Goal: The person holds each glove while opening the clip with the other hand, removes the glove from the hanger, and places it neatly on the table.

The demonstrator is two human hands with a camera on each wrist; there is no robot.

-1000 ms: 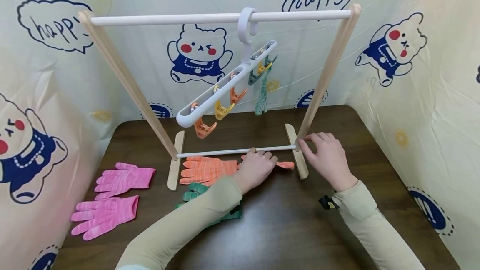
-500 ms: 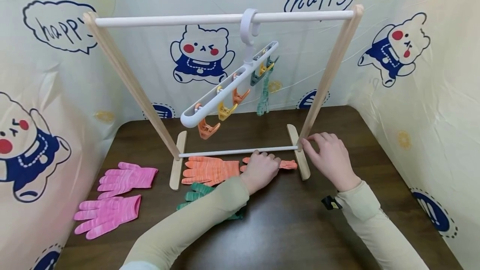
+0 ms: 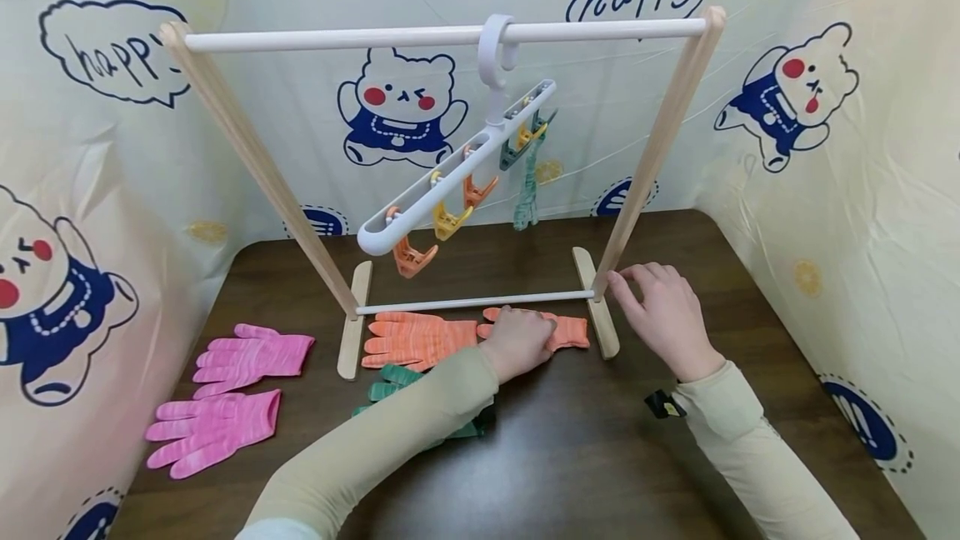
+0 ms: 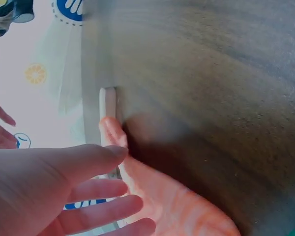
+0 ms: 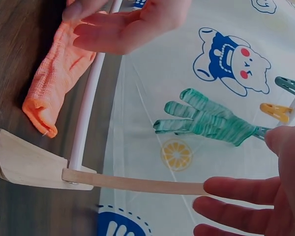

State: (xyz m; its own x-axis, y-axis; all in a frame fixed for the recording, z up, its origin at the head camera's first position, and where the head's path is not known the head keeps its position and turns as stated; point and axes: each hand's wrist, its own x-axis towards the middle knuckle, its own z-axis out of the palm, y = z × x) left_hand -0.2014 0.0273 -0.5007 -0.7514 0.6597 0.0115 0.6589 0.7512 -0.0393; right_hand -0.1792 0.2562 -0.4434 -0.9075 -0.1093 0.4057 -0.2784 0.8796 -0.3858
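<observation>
My left hand (image 3: 519,344) grips the right-hand orange glove (image 3: 572,332) low over the table, with the cuff end sticking out to its right. In the left wrist view the thumb lies on that glove's edge and the other fingers are spread over it. My right hand (image 3: 663,319) is beside the right wooden post (image 3: 637,165) of a rack, its fingers relaxed and extended around nothing. Whether its fingertips touch the post I cannot tell. A second orange glove (image 3: 420,341) lies flat to the left. A green glove (image 3: 393,382) is partly hidden by the left sleeve.
From the rack's top bar (image 3: 315,40) hangs a white clip hanger (image 3: 431,187) with orange, yellow and grey-green clips. A mint-green glove (image 5: 206,118) hangs from its far end. Two pink gloves (image 3: 255,354) lie at the left. A white lower rod (image 3: 472,303) joins the feet.
The gripped orange glove's cuff end has gone from narrow and bunched to wider and flatter. My left hand has shifted slightly toward me. The right hand has hardly moved.
</observation>
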